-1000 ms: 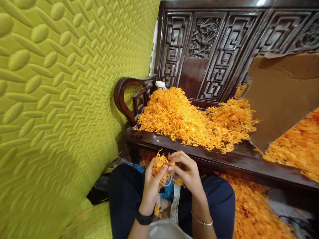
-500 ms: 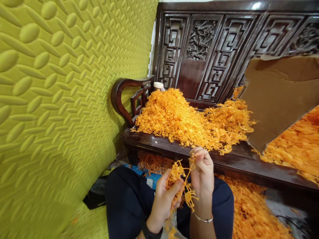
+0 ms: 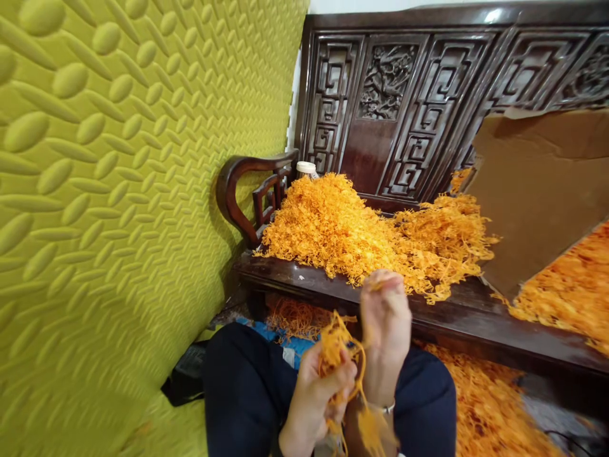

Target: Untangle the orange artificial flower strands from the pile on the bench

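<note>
My left hand (image 3: 323, 390) is closed around a bunch of tangled orange plastic pieces (image 3: 335, 343), soft and stringy with thin branching legs. One strand loops out of the bunch, and a blurred orange piece (image 3: 373, 428) dangles below it in front of my right wrist. My right hand (image 3: 386, 320) is raised beside the bunch, close to the bench edge, its fingers curled and smeared by motion. A small orange bit (image 3: 376, 287) shows at its fingertips; the rest of what it holds is hidden.
A dark carved wooden bench (image 3: 304, 279) bears a large heap of orange pieces (image 3: 342, 235). A cardboard sheet (image 3: 537, 190) stands before another heap (image 3: 571, 285) at right. More lies on the floor (image 3: 490, 393). A white-lidded jar (image 3: 306, 168) and yellow padded wall (image 3: 118, 190) are left.
My right hand has pulled away from the bunch, and the strand stretched between the hands now hangs loose. The dangling piece has dropped lower. The view has shifted slightly.
</note>
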Demonstrator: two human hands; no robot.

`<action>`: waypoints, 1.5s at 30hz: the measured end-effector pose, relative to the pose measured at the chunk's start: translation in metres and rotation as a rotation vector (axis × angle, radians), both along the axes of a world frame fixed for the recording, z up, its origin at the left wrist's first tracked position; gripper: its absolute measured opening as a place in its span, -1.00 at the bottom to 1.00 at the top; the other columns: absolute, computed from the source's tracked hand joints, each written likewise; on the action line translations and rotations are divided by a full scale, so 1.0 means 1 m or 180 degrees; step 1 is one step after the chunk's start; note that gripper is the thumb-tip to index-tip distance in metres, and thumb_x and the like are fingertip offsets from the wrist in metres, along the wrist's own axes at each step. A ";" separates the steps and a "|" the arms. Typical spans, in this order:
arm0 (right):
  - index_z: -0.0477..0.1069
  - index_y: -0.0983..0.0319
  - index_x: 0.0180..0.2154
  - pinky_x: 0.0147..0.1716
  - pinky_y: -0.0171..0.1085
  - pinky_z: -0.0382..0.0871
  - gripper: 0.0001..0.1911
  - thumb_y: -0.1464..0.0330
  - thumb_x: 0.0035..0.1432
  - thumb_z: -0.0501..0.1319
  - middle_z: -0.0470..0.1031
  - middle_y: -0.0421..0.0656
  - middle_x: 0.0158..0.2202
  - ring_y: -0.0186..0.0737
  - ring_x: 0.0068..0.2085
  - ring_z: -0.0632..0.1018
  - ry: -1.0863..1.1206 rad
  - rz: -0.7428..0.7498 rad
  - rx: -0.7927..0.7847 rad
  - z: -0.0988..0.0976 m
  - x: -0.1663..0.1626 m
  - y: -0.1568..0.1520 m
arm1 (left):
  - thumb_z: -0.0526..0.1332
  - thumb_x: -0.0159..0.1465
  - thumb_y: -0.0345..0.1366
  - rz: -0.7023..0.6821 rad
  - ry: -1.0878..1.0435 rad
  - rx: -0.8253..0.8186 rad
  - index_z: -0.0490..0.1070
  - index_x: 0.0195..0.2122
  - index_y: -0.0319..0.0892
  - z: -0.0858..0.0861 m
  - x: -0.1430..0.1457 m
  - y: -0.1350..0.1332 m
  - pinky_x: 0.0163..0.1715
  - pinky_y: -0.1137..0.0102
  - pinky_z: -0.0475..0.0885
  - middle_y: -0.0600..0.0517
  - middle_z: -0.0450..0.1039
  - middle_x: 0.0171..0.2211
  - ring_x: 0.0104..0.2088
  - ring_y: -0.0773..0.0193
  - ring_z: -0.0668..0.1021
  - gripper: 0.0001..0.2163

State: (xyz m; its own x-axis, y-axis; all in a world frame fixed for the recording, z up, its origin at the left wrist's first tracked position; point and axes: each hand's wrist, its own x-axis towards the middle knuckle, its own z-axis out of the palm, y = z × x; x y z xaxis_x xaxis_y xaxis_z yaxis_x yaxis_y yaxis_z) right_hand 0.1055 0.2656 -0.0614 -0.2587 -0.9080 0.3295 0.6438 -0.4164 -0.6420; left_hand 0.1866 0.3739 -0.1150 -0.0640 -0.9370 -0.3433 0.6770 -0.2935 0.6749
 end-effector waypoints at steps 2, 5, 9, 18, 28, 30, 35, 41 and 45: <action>0.23 0.23 -0.53 -0.46 -0.42 0.22 -0.77 0.41 -0.12 0.31 0.20 -0.30 -0.49 -0.46 -0.50 0.25 -0.0118 -0.0503 -0.0257 0.013 -0.008 -0.018 | 0.49 -0.27 -0.06 -0.0060 -0.0054 0.0131 0.27 -0.47 -0.21 -0.008 0.003 0.007 -0.84 0.67 -0.10 0.23 0.22 -0.73 -0.79 0.63 0.13 -0.50; 0.27 0.19 -0.35 -0.39 -0.36 0.31 -0.82 0.35 0.01 0.27 0.27 -0.27 -0.41 -0.41 -0.44 0.35 0.0224 -0.1543 -0.0738 0.035 -0.017 -0.057 | 0.47 -0.25 -0.01 0.0338 -0.0247 0.0241 0.28 -0.43 -0.21 -0.017 0.012 0.007 -0.84 0.68 -0.09 0.24 0.23 -0.71 -0.79 0.65 0.11 -0.49; 0.26 0.17 -0.09 -0.01 -0.03 0.29 -0.54 0.17 -0.02 0.30 0.35 -0.06 -0.08 -0.14 -0.06 0.43 0.2560 -0.1690 -0.0991 0.041 -0.029 -0.105 | 0.38 -0.04 -0.04 0.1090 -0.0536 -0.0230 0.29 -0.37 -0.20 -0.018 0.024 -0.010 -0.83 0.69 -0.03 0.22 0.30 -0.64 -0.79 0.64 0.14 -0.60; 0.41 0.21 -0.11 -0.11 -0.23 0.37 -0.68 0.17 0.18 0.15 0.52 -0.11 -0.16 -0.20 -0.13 0.52 0.4258 0.1106 -0.0651 -0.006 -0.019 -0.002 | 0.30 0.09 -0.09 0.1775 -0.0699 -0.0567 0.33 -0.30 -0.18 -0.023 0.033 -0.032 -0.69 0.57 0.32 0.13 0.43 -0.51 -0.67 0.47 0.40 -0.70; 0.42 0.24 -0.29 -0.26 -0.38 0.32 -0.78 0.21 0.17 0.18 0.51 -0.18 -0.32 -0.26 -0.26 0.51 0.4017 0.1341 -0.0213 -0.043 -0.028 0.046 | 0.26 0.14 -0.08 0.1222 -0.0722 -0.0695 0.28 -0.24 -0.16 -0.021 0.036 -0.025 -0.85 0.60 0.17 0.13 0.40 -0.51 -0.70 0.41 0.42 -0.70; 0.44 0.25 -0.30 -0.29 -0.38 0.33 -0.79 0.23 0.18 0.17 0.50 -0.17 -0.34 -0.27 -0.30 0.51 0.3899 0.1445 -0.0299 -0.045 -0.039 0.041 | 0.25 0.15 -0.08 0.0935 -0.0693 -0.0679 0.28 -0.24 -0.16 -0.022 0.036 -0.021 -0.85 0.62 0.15 0.13 0.39 -0.52 -0.70 0.42 0.42 -0.71; 0.42 0.26 -0.49 -0.40 -0.37 0.30 -0.77 0.28 0.15 0.20 0.45 -0.18 -0.49 -0.32 -0.43 0.46 0.3506 0.0991 -0.0338 -0.052 -0.056 0.036 | 0.30 0.12 -0.12 0.0355 -0.0551 -0.0795 0.34 -0.35 -0.21 -0.031 0.034 -0.017 -0.76 0.62 0.23 0.11 0.40 -0.55 -0.70 0.50 0.37 -0.73; 0.48 0.27 -0.52 -0.48 -0.33 0.31 -0.82 0.32 0.06 0.27 0.48 -0.14 -0.50 -0.29 -0.48 0.44 0.2679 -0.0094 0.0085 -0.067 -0.039 0.036 | 0.37 0.03 -0.11 0.0310 0.0040 -0.0692 0.36 -0.40 -0.22 -0.032 0.018 -0.018 -0.72 0.65 0.10 0.13 0.37 -0.61 -0.68 0.55 0.26 -0.69; 0.46 0.27 -0.45 -0.52 -0.30 0.30 -0.87 0.33 0.06 0.27 0.48 -0.13 -0.48 -0.30 -0.51 0.41 0.1795 -0.1181 0.0690 -0.080 -0.014 0.044 | 0.39 0.01 -0.11 0.0126 0.0122 -0.0474 0.38 -0.42 -0.25 -0.030 0.002 -0.017 -0.70 0.64 0.04 0.13 0.32 -0.65 -0.66 0.55 0.25 -0.68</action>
